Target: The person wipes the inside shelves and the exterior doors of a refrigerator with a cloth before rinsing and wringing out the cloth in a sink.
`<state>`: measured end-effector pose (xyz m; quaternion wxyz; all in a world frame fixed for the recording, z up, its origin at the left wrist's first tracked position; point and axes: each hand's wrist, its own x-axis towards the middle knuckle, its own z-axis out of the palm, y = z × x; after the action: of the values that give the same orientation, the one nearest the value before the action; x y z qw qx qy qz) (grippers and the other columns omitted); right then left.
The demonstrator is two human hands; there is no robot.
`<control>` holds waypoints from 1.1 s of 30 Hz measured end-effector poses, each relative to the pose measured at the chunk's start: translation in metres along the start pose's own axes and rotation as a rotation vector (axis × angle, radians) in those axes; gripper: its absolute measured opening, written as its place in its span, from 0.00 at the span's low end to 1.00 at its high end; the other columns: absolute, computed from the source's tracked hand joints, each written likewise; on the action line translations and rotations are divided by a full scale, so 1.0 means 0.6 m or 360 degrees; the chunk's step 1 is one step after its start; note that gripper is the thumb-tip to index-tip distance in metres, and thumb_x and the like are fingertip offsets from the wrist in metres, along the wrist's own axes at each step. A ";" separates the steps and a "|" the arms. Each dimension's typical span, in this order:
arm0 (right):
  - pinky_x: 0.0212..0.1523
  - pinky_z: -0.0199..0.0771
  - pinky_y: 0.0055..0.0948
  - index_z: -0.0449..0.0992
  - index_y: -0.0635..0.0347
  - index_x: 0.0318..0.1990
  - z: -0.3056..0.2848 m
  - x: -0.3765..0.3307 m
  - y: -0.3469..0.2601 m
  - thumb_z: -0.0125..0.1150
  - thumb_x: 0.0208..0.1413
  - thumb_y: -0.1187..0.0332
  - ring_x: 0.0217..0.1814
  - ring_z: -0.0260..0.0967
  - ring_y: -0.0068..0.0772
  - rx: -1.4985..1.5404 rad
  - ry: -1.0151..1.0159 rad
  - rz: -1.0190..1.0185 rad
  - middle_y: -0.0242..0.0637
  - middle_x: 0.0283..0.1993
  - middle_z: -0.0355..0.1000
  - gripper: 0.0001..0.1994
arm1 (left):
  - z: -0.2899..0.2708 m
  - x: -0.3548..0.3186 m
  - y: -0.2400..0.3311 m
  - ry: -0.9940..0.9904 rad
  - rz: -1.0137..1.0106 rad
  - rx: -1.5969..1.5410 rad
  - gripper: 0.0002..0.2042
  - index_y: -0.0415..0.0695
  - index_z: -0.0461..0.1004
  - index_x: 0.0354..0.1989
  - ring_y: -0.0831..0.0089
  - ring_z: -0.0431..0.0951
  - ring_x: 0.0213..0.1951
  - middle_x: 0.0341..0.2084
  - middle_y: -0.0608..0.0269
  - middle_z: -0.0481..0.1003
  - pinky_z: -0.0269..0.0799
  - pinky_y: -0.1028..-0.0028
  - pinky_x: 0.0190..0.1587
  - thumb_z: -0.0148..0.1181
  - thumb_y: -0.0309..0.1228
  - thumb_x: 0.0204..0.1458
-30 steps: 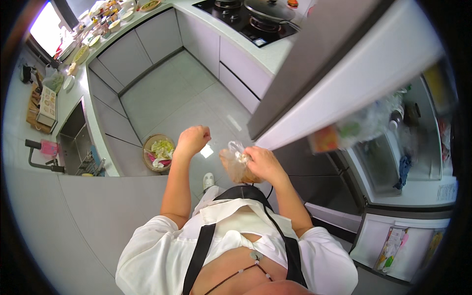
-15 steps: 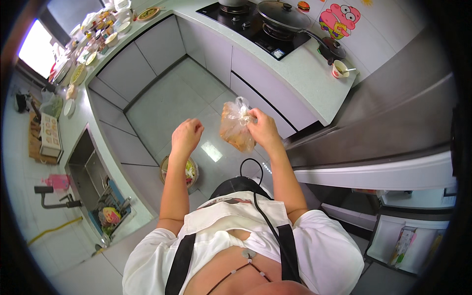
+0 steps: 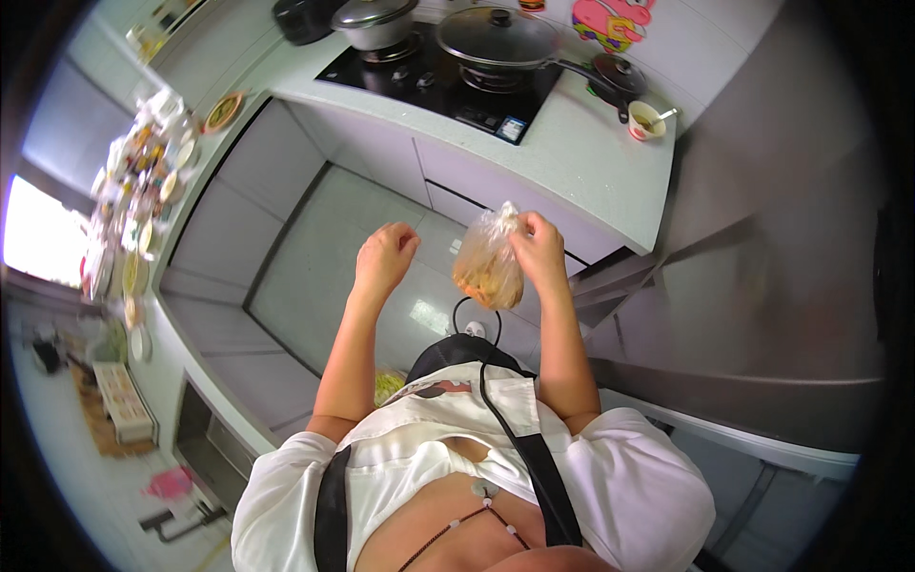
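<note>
My right hand (image 3: 539, 252) grips the twisted top of a clear plastic bag (image 3: 488, 262) with orange and brown food inside; the bag hangs in front of my chest, above the grey floor. To the left of the bag, a little apart from it, is my left hand (image 3: 383, 257), loosely curled and holding nothing. Both forearms rise from my white shirt and black apron at the bottom of the view.
A white counter (image 3: 572, 143) runs ahead with a black hob (image 3: 448, 81), a lidded pan (image 3: 498, 36), a steel pot (image 3: 374, 21) and a small cup (image 3: 646, 120). A grey fridge door (image 3: 782, 276) stands at the right. Crowded dishes (image 3: 143, 200) line the left counter.
The view has swung from the open fridge toward the hob counter. My right hand carried the bag along and now holds it higher in front of me; the left hand stays beside it.
</note>
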<state>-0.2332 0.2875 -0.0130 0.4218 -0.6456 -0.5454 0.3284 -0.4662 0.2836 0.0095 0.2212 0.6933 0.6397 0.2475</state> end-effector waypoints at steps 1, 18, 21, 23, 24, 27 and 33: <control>0.37 0.68 0.35 0.71 0.63 0.32 0.003 0.031 0.008 0.54 0.38 0.69 0.35 0.70 0.48 -0.0024 0.0033 0.0041 0.47 0.31 0.72 0.11 | -0.003 0.027 0.000 0.0002 0.0004 -0.0005 0.07 0.41 0.72 0.28 0.60 0.73 0.30 0.26 0.58 0.72 0.67 0.66 0.33 0.54 0.32 0.45; 0.43 0.70 0.30 0.69 0.59 0.47 0.016 0.147 -0.004 0.53 0.49 0.72 0.43 0.72 0.37 -0.0168 0.0655 0.0282 0.44 0.46 0.70 0.16 | 0.011 0.296 -0.018 -0.0468 0.0490 -0.0353 0.08 0.41 0.72 0.27 0.59 0.73 0.30 0.25 0.55 0.73 0.67 0.65 0.33 0.55 0.33 0.46; 0.43 0.69 0.27 0.70 0.60 0.46 0.030 0.102 0.010 0.52 0.50 0.71 0.43 0.72 0.34 -0.0019 0.0658 0.0300 0.43 0.42 0.73 0.14 | 0.027 0.308 -0.007 -0.0708 0.0625 -0.0342 0.08 0.41 0.72 0.27 0.59 0.73 0.30 0.26 0.55 0.73 0.67 0.66 0.33 0.55 0.33 0.45; 0.42 0.69 0.26 0.70 0.60 0.46 0.036 0.072 0.012 0.52 0.51 0.71 0.42 0.72 0.32 0.0110 0.0672 0.0249 0.41 0.42 0.73 0.14 | 0.039 0.304 0.006 -0.0854 0.0743 -0.0364 0.08 0.42 0.73 0.27 0.60 0.74 0.30 0.26 0.55 0.73 0.68 0.66 0.33 0.55 0.34 0.45; 0.42 0.69 0.26 0.70 0.60 0.46 0.039 0.056 0.006 0.52 0.51 0.71 0.42 0.72 0.31 0.0180 0.0685 0.0221 0.41 0.42 0.73 0.14 | 0.045 0.300 0.013 -0.0926 0.0828 -0.0369 0.08 0.41 0.73 0.28 0.62 0.73 0.29 0.26 0.56 0.73 0.68 0.68 0.32 0.55 0.33 0.46; 0.40 0.69 0.25 0.71 0.60 0.45 0.031 0.010 -0.028 0.52 0.51 0.70 0.40 0.72 0.30 0.0085 0.0758 0.0319 0.39 0.40 0.73 0.13 | 0.063 0.283 0.045 -0.1153 0.1047 -0.0361 0.08 0.40 0.73 0.29 0.65 0.72 0.28 0.26 0.56 0.73 0.68 0.70 0.33 0.55 0.33 0.47; 0.37 0.67 0.27 0.72 0.61 0.42 -0.019 -0.100 -0.103 0.51 0.52 0.67 0.36 0.71 0.33 -0.0479 0.0612 0.0733 0.42 0.34 0.74 0.12 | 0.087 0.221 0.113 -0.1477 0.1542 -0.0230 0.11 0.41 0.74 0.33 0.63 0.74 0.33 0.31 0.55 0.74 0.69 0.68 0.37 0.57 0.35 0.46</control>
<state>-0.2610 0.2294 0.0456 0.3315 -0.8571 -0.3380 0.2030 -0.3729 0.4105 0.0187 0.3829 0.9198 0.0769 0.0373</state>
